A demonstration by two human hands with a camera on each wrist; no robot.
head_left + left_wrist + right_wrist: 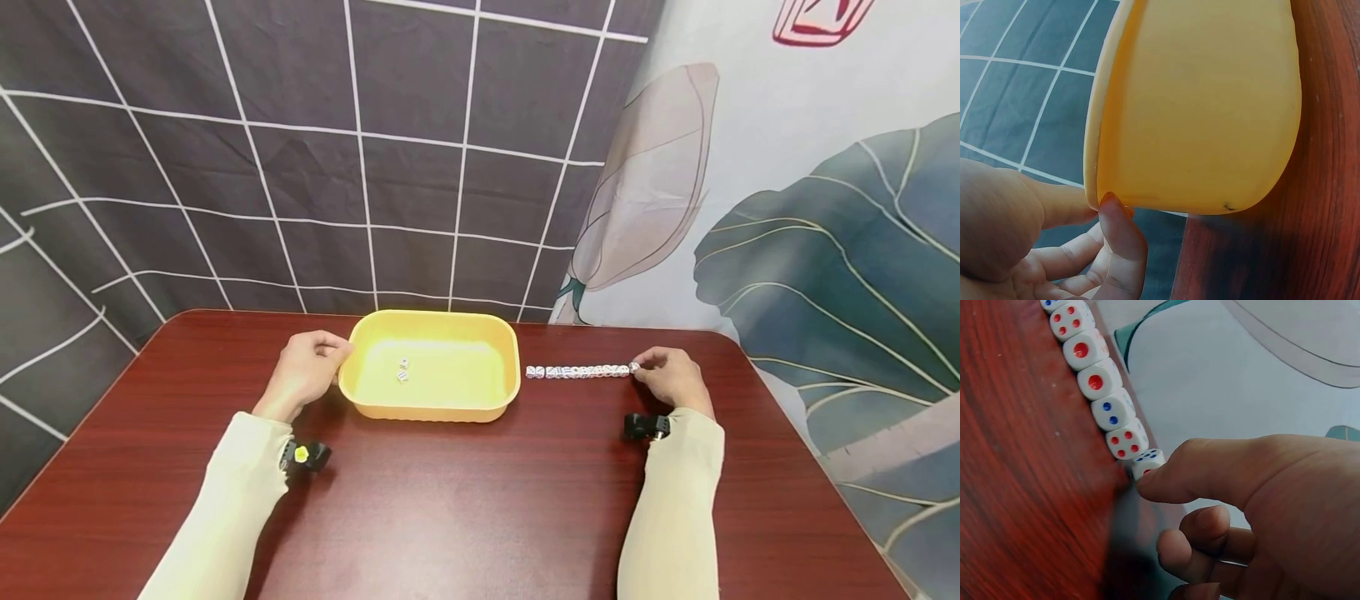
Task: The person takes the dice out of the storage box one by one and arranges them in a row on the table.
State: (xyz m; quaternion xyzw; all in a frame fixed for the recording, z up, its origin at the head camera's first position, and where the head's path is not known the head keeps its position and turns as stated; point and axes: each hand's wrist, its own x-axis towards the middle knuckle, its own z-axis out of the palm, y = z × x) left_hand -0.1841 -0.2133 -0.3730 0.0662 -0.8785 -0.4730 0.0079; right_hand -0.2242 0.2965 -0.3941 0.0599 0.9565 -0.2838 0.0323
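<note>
At the left end of the yellow plastic tub [431,412], my left hand [303,371] pinches the rim between thumb and finger; the left wrist view shows the fingertips [1121,234] at the tub's edge. Two white dice [402,376] lie inside the tub. To its right runs a straight row of white dice [577,372] with red and blue pips. My right hand [671,379] pinches a die [1149,461] at the row's right end, slightly out of line with its neighbour. The thumb covers part of that die.
A reddish-brown wooden table [450,500] carries everything. Behind it hang a dark cloth [300,183] with a white grid and, on the right, a pale curtain [750,125] with leaf prints. The tub and the row lie near the table's far edge.
</note>
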